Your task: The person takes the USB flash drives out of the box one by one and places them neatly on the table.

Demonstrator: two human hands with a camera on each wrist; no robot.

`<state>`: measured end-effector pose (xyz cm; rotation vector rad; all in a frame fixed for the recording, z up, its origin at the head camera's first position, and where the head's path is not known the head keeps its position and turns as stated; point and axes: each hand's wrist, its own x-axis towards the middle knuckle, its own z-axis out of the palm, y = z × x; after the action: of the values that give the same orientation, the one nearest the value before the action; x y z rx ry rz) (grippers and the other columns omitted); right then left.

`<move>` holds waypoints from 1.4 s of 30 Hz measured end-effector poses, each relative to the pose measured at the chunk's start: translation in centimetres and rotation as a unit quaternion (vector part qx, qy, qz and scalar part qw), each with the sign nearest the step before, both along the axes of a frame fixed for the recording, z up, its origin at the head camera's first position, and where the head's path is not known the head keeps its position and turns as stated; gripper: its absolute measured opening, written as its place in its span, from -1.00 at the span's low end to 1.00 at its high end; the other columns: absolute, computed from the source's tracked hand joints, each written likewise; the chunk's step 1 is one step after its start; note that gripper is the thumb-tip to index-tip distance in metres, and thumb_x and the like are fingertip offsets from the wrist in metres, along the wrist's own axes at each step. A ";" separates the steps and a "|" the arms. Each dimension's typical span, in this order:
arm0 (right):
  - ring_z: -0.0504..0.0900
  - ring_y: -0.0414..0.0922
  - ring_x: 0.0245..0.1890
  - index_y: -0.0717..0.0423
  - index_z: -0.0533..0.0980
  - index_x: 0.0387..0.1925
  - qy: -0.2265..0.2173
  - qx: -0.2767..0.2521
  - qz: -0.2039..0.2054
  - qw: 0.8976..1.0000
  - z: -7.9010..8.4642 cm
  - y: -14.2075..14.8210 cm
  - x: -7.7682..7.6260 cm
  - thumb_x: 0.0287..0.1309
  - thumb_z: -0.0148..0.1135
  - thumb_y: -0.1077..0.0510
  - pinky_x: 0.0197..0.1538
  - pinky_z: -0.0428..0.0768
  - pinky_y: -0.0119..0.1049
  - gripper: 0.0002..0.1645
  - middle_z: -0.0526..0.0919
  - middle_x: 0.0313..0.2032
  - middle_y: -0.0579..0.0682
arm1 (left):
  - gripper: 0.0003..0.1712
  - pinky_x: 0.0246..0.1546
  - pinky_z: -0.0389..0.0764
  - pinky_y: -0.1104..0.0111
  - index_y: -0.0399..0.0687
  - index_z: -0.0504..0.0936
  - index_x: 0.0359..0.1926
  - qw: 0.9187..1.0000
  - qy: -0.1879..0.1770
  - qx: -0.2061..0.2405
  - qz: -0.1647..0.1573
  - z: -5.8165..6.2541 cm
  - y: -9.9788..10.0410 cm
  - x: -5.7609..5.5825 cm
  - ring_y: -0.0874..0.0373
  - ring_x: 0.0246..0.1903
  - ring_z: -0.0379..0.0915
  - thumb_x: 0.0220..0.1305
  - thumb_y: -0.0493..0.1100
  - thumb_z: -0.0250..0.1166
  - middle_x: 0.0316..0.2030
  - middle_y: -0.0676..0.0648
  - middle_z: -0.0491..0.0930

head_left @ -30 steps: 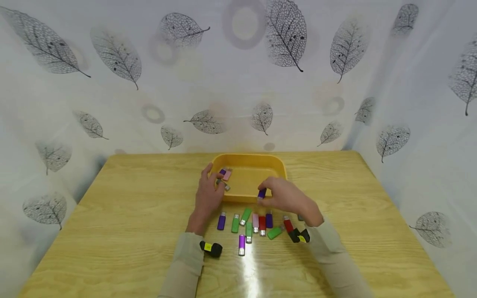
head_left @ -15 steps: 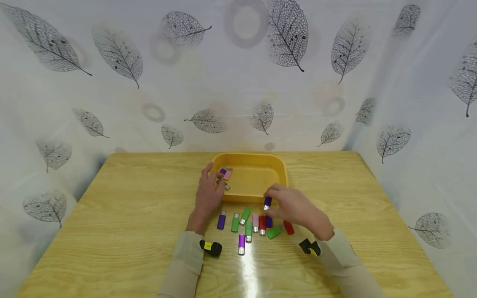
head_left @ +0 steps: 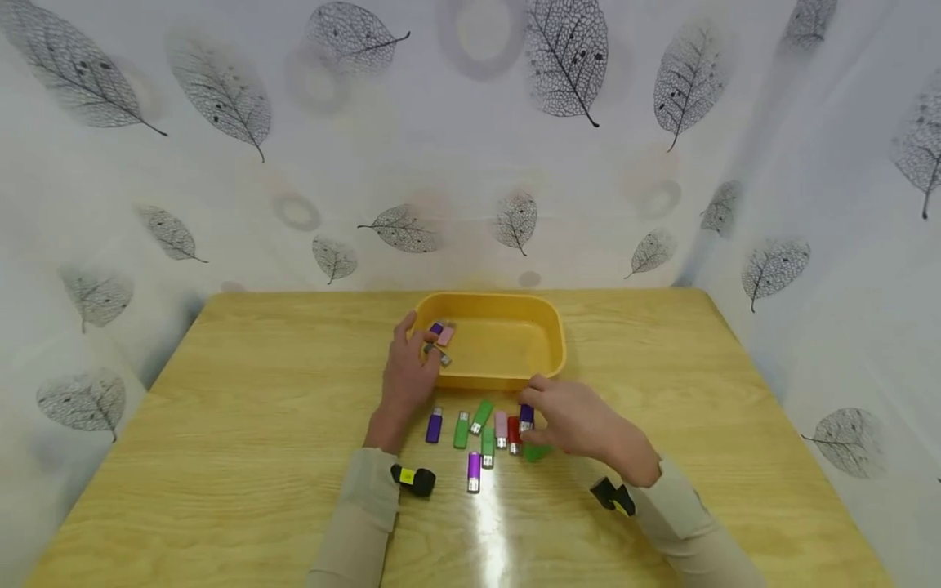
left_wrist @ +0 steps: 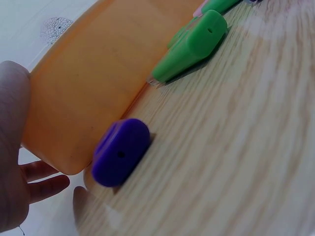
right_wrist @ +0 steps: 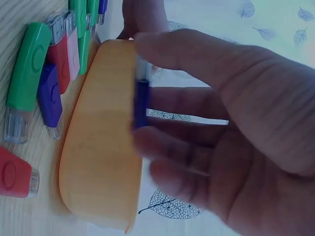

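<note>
The likeliest trouble from here is a dropped piece: the fingers of the right hand (head_left: 577, 420) are drawn narrow on a dark purple flash drive (right_wrist: 141, 105), pinching it end to end with its metal plug towards the thumb, so a squeeze slightly off line could pivot it or shoot it out. Crowding could make that worse. A second purple drive (right_wrist: 50, 96) lies on the worktop (head_left: 662, 392) near those fingers, against a red drive (right_wrist: 58, 59) and beside a green drive (right_wrist: 29, 69), and a low sweep of the hand could scatter them; the like colour could also cause a mix-up. The yellow tray (head_left: 507, 382) stands just beyond the right fingertips, and the held drive is outside its near wall, so carrying it across too low could catch the rim. The left hand (head_left: 408, 367) holds the tray's left end, its thumb over the rim, though how firmly I cannot tell; a weak hold there might let a knock slide the tray. Just inside the wall by the left fingers lie a pink drive (head_left: 446, 336) and a grey drive (head_left: 443, 358), the latter so close to the thumb that a careless shift could push it aside
</note>
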<state>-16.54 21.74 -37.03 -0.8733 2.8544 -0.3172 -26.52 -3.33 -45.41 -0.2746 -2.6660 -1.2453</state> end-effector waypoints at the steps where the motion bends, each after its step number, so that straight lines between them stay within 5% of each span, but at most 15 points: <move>1: 0.41 -0.22 -0.46 0.15 0.59 -0.07 -0.017 0.008 -0.001 1.000 0.0 -0.1 0.1 0.06 0.46 -0.03 -0.39 0.49 -0.38 -0.53 0.58 -0.24 -0.04 | -0.73 0.31 0.34 -0.07 -0.22 0.58 -0.10 1.000 -0.002 -0.001 0.001 0.0 0.0 0.0 -0.19 0.40 0.17 0.30 -0.18 0.08 0.48 -0.13 0.10; 10: 0.45 -0.21 -0.36 0.05 0.56 -0.18 -0.112 0.045 -0.013 0.993 -1.4 -0.5 0.1 0.01 0.47 0.12 -0.24 0.54 -0.28 -0.67 0.55 -0.28 -0.10 | -0.73 0.34 0.29 -0.06 -0.21 0.57 -0.08 1.000 -0.005 -0.001 -0.001 0.1 -0.1 0.0 -0.18 0.42 0.13 0.32 -0.17 0.06 0.50 -0.13 0.07; 42: 0.56 -0.09 -0.15 0.10 0.48 0.18 -0.121 0.085 -0.040 0.988 -1.2 -0.1 0.6 -0.03 0.41 0.39 -0.07 0.60 -0.16 -0.33 0.58 -0.10 0.01 | -0.70 0.37 0.25 -0.04 -0.25 0.57 -0.06 1.000 -0.007 0.005 -0.008 0.2 0.0 0.1 -0.17 0.44 0.09 0.32 -0.18 0.06 0.50 -0.13 0.05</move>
<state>-15.90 21.63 -38.21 -0.6416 2.6471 -0.1708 -26.39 -3.28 -45.24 -0.2884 -2.6726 -1.2701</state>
